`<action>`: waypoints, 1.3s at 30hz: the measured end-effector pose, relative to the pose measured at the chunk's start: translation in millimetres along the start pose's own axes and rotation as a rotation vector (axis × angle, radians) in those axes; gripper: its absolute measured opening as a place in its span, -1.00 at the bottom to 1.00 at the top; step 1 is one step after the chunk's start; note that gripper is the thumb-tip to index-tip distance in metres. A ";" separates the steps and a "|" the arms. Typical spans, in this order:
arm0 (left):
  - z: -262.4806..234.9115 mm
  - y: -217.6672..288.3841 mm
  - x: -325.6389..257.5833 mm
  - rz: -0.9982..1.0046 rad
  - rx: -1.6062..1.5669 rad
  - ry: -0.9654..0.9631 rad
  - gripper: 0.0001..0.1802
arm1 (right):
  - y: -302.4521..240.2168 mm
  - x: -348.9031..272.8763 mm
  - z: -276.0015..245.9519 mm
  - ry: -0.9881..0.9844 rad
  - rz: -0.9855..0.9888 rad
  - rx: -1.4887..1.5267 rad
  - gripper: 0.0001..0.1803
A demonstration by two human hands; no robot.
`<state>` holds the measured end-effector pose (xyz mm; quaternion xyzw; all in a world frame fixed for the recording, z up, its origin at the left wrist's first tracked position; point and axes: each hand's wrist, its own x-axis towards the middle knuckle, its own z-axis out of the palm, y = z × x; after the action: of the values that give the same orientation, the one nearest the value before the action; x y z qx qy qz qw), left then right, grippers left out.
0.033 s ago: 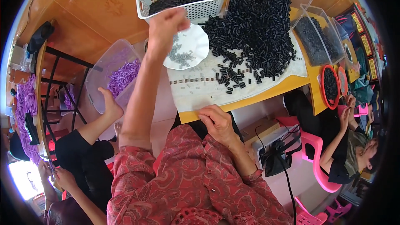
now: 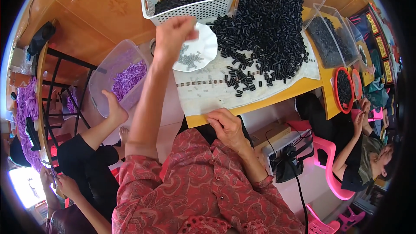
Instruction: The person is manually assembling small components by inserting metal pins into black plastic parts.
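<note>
Above a white scalloped plate (image 2: 208,45), my left hand (image 2: 175,37) hangs with its fingers curled together; whatever they hold, if anything, is hidden. Small clear-grey pieces (image 2: 190,60) lie on the plate. My right hand (image 2: 226,129) rests at the table's front edge, thumb and fingers pressed together, and I cannot make out anything in them. A large heap of short black tube-like pieces (image 2: 271,30) covers the cloth (image 2: 201,97) right of the plate, with several scattered toward me. Behind my left hand stands a white perforated basket (image 2: 190,9) holding more black pieces.
Clear bins (image 2: 327,52) and a red-rimmed tray (image 2: 343,91) of black pieces stand at the right. A clear tub (image 2: 102,76) with purple strips sits at the left. Co-workers sit on both sides, one by a pink chair (image 2: 331,164). A black cable (image 2: 300,190) hangs at right.
My left hand has come slightly down and toward me, away from the basket's front wall. My right hand and the pieces on the table look the same.
</note>
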<state>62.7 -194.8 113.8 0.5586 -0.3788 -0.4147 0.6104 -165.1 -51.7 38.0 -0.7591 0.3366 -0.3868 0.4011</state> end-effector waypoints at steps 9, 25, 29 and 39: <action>-1.2 -66.7 -136.7 0.139 0.460 -0.128 -0.88 | 7.8 -0.8 1.2 0.016 0.029 -0.024 -0.85; 28.7 -71.2 -176.2 0.113 0.439 -0.173 -0.88 | 37.4 7.9 -49.5 0.390 0.168 -0.362 -0.87; 26.5 -74.4 -182.8 0.075 0.421 -0.163 -0.89 | 36.6 9.6 -48.1 0.374 0.191 -0.383 -0.85; 26.1 -80.1 -188.3 0.034 0.349 -0.167 -0.88 | 36.6 11.5 -42.5 0.278 0.125 -0.589 -0.83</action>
<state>-37.6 -32.0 36.4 0.6131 -0.5038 -0.3773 0.4774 -203.4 -92.5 25.9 -0.7603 0.5313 -0.3473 0.1379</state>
